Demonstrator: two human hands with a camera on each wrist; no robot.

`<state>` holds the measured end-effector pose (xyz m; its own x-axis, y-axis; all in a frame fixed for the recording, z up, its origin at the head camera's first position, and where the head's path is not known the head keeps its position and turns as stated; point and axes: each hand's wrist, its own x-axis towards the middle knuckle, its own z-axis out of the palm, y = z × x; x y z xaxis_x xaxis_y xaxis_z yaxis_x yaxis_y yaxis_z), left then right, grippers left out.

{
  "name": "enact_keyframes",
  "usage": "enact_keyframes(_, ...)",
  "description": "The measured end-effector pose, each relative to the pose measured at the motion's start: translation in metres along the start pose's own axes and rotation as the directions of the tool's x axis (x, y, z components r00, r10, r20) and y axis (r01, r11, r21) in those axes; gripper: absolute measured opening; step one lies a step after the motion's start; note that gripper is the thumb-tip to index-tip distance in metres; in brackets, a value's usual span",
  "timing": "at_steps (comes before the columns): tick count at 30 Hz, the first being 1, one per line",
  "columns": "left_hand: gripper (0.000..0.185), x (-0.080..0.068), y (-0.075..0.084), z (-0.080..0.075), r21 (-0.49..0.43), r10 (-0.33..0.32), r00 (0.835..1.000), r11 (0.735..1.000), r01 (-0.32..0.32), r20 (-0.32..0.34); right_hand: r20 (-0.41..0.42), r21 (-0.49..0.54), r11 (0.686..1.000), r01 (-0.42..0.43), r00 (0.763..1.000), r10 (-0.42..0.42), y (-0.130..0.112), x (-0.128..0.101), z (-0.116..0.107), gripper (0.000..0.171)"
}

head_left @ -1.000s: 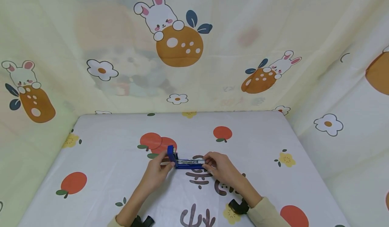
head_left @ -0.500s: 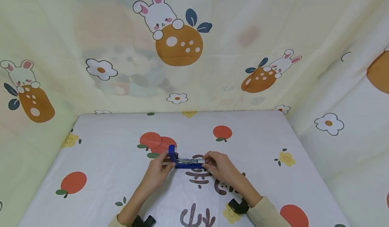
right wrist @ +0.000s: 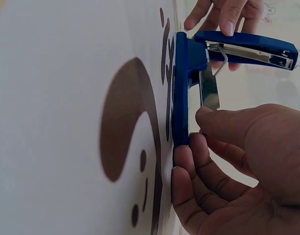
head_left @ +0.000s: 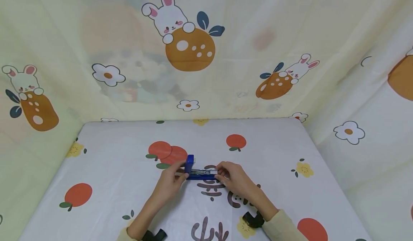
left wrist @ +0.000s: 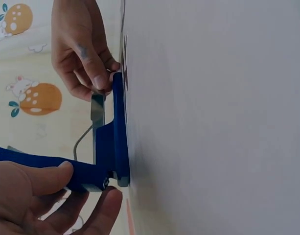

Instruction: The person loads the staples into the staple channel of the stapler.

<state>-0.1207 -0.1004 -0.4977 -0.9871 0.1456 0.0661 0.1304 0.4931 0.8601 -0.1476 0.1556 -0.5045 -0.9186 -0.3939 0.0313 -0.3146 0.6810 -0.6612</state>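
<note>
The raised lid of a blue stapler (head_left: 197, 171) is gripped by the left hand (head_left: 170, 180); its base end is pinched by the right hand (head_left: 233, 179) on the tabletop (head_left: 113, 162).

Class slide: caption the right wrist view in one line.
Left hand holds a blue stapler's lid upright; right hand steadies its base on the table.

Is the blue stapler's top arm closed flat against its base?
No, the blue stapler's top arm stands swung open, upright from its base on the table.
</note>
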Motion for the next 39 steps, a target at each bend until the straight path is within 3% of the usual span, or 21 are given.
enact_keyframes(39,0.041,0.0021,0.0031,0.0087,0.126,0.055,0.998,0.991,-0.053,-0.01,0.003,-0.005,1.0,0.016,1.0,-0.016,0.0041,0.0003,0.0008,0.022)
